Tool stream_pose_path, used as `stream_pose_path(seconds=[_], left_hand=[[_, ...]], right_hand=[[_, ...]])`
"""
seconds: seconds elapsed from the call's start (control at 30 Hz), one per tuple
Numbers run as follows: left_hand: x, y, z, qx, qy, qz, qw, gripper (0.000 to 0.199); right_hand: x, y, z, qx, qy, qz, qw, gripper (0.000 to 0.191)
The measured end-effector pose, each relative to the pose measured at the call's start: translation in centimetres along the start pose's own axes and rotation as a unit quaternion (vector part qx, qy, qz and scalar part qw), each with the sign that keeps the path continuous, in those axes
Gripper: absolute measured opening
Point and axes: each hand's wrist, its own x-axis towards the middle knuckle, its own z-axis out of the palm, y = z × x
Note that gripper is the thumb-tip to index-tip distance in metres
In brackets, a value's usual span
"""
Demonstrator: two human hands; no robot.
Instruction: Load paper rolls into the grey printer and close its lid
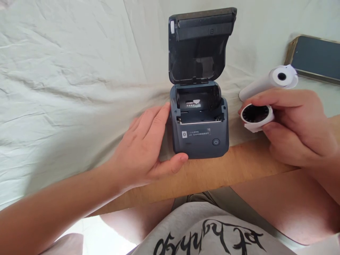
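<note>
A dark blue label printer (200, 141) stands at the centre, its lid (198, 53) raised and its paper bay showing no roll. My left hand (143, 145) rests against the printer's left side, fingers stretched along it and the thumb at its lower front corner. To the right of the printer, my right hand (294, 124) grips a small white paper roll (256, 117) with a dark hollow core, thumb below and fingers above. Just behind that hand lies a longer white roll (265, 83) with a small black hole in its end.
A phone-like dark slab with a gold edge (318, 56) lies at the upper right. Wrinkled pale cloth (79, 71) covers the surface, and a bare wooden edge (239, 163) runs along the front, near the person's legs.
</note>
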Motion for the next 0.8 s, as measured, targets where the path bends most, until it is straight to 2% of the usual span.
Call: stream_pose_path(seconds=[0.13, 0.27, 0.37, 0.47, 0.6, 0.7, 0.8], left_hand=[[0.0, -0.1, 0.1, 0.005, -0.003, 0.001, 1.000, 0.102], [0.2, -0.1, 0.1, 0.007, -0.017, -0.012, 1.000, 0.104], [0.4, 0.0, 0.2, 0.013, -0.022, -0.018, 0.999, 0.103], [0.4, 0.0, 0.3, 0.021, -0.019, -0.014, 0.999, 0.102], [0.5, -0.1, 0.3, 0.023, -0.017, -0.008, 1.000, 0.101], [0.6, -0.1, 0.2, 0.017, -0.019, -0.006, 1.000, 0.098], [0.5, -0.2, 0.3, 0.008, -0.016, -0.001, 1.000, 0.097]], right_hand=[[1.2, -0.4, 0.4, -0.007, -0.012, -0.098, 0.995, 0.047], [2.9, -0.8, 1.5, -0.015, 0.022, -0.190, 0.981, 0.036], [3.5, -1.2, 1.5, -0.020, 0.040, -0.220, 0.974, 0.027], [3.9, -2.2, 0.3, -0.054, 0.035, -0.201, 0.978, 0.017], [5.7, -4.6, -0.9, -0.094, 0.017, -0.183, 0.979, 0.045], [7.8, -6.1, 0.2, -0.098, 0.028, -0.236, 0.966, 0.042], [9.2, -6.5, 1.9, -0.079, 0.007, -0.256, 0.964, 0.046]])
